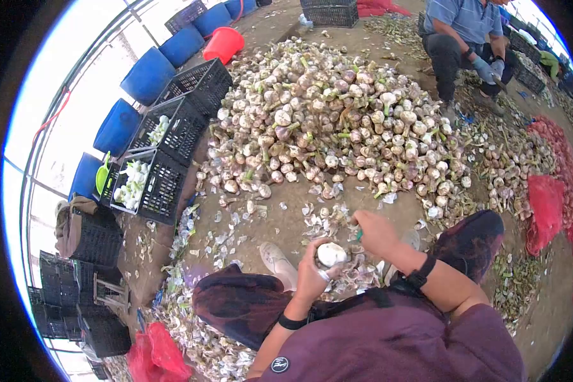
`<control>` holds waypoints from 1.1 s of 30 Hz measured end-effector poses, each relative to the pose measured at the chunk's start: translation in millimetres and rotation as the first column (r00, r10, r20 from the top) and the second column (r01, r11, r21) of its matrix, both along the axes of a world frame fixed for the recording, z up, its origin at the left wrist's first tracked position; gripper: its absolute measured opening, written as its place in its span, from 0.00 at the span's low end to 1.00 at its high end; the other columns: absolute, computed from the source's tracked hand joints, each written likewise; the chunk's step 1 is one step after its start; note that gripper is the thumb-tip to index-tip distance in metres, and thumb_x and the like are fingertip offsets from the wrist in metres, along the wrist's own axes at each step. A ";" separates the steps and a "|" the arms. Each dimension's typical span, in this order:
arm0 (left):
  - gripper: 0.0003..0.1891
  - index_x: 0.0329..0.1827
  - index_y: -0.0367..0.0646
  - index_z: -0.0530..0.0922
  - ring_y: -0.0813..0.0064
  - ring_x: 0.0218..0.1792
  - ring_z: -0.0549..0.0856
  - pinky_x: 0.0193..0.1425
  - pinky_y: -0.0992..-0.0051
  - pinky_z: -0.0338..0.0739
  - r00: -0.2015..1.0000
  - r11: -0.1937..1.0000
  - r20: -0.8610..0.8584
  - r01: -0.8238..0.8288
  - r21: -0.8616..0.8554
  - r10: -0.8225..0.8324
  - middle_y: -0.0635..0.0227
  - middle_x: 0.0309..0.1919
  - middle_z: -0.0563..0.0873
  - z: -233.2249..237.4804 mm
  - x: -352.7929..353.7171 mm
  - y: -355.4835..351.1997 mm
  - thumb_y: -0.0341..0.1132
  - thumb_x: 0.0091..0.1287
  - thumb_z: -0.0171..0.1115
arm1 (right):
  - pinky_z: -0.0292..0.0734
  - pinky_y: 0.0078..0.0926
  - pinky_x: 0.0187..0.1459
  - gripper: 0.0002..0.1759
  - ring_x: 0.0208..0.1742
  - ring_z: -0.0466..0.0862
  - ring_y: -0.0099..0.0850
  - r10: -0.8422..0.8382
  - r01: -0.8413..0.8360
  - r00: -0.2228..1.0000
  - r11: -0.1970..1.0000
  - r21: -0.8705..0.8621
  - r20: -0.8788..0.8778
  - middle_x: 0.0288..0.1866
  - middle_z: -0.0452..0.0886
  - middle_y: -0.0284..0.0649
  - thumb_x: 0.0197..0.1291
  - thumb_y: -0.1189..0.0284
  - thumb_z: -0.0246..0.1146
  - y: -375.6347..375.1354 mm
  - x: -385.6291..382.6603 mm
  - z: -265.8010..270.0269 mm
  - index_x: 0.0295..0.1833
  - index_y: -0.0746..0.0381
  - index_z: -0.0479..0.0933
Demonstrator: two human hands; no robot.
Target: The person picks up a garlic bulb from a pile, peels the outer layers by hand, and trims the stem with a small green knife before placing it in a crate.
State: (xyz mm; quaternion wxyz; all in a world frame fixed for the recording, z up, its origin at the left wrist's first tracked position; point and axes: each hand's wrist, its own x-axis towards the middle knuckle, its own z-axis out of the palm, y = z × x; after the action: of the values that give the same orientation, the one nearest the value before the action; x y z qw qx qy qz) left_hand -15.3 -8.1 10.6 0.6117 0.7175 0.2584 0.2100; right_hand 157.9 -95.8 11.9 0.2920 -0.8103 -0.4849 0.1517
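Observation:
My left hand [312, 274] is wrapped round a white, peeled-looking garlic bulb [331, 254], low in the middle of the head view. Just right of it, my right hand [377, 234] is closed on a small green-handled tool [360, 235], whose blade I cannot make out. The two hands are apart. Beyond them lies a large heap of garlic bulbs [337, 121], some with short green stems. Loose garlic skins [356, 270] lie on the ground beneath my hands, between my shoes.
Black crates [161, 184] holding white garlic stand at the left, with blue barrels [148, 75] and a red bucket [223, 44] behind. Another person [468, 38] sits at the upper right. Red net bags [545, 207] lie at the right.

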 end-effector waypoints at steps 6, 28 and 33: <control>0.11 0.48 0.43 0.66 0.72 0.41 0.79 0.43 0.74 0.76 0.940 0.762 0.210 -0.073 -0.643 0.268 0.61 0.44 0.77 -7.1 3.8 6.4 0.31 0.63 0.49 | 0.73 0.30 0.48 0.24 0.48 0.78 0.36 0.179 -0.272 0.639 0.962 -0.002 -0.748 0.53 0.76 0.47 0.52 0.76 0.58 -5.6 -19.9 -34.5 0.58 0.64 0.66; 0.17 0.56 0.35 0.66 0.75 0.44 0.74 0.50 0.76 0.68 0.483 0.329 -0.219 -0.803 -0.498 0.848 0.63 0.46 0.75 -46.0 -10.7 28.7 0.32 0.66 0.49 | 0.73 0.30 0.30 0.21 0.31 0.80 0.32 0.685 -0.706 0.703 0.640 -0.302 -0.191 0.34 0.80 0.42 0.64 0.56 0.50 234.5 -37.7 1.5 0.49 0.61 0.75; 0.27 0.66 0.33 0.56 0.65 0.58 0.68 0.62 0.71 0.59 0.461 0.286 -0.349 -0.846 -0.449 0.816 0.54 0.60 0.67 -46.2 -17.5 27.7 0.37 0.67 0.49 | 0.74 0.31 0.40 0.25 0.42 0.78 0.27 0.631 -0.294 0.054 0.751 0.591 -0.774 0.43 0.80 0.39 0.64 0.53 0.50 330.5 -104.2 135.4 0.50 0.64 0.73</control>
State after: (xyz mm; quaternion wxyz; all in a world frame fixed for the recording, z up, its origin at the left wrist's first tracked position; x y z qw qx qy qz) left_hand -32.8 19.5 -35.7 0.5877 0.2651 0.6572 0.3903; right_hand 53.7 234.8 147.2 0.5652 -0.2875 -0.4526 0.6269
